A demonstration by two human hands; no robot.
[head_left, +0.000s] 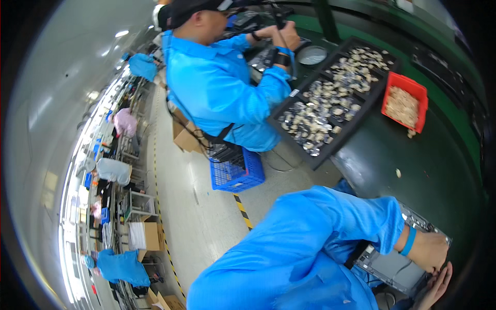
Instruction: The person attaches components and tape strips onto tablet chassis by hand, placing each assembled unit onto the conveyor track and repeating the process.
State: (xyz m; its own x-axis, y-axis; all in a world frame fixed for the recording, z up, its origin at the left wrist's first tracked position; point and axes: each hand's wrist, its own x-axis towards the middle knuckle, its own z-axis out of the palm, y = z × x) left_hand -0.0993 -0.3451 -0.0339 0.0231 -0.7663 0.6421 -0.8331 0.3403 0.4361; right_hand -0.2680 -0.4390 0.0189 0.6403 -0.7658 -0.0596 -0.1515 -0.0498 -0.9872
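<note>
My left hand [427, 250], with a blue wristband and blue sleeve, is over the upper right part of a flat grey device with a dark frame [395, 266]. Its fingers curl down and look closed; what is in them, if anything, is hidden. My right hand [438, 287] is close beside it at the device's lower right corner, partly cut by the dark rim of the view. The fingers of that hand are stretched out next to the left hand's fingertips. Small parts show along the device's upper edge.
A black divided tray [321, 161] of small silvery and cream pieces lies on the dark green table [372, 160]. Right of it stands a red bin [424, 98] of tan pieces. A co-worker in blue [217, 82] works at far left, beside a blue crate [240, 178].
</note>
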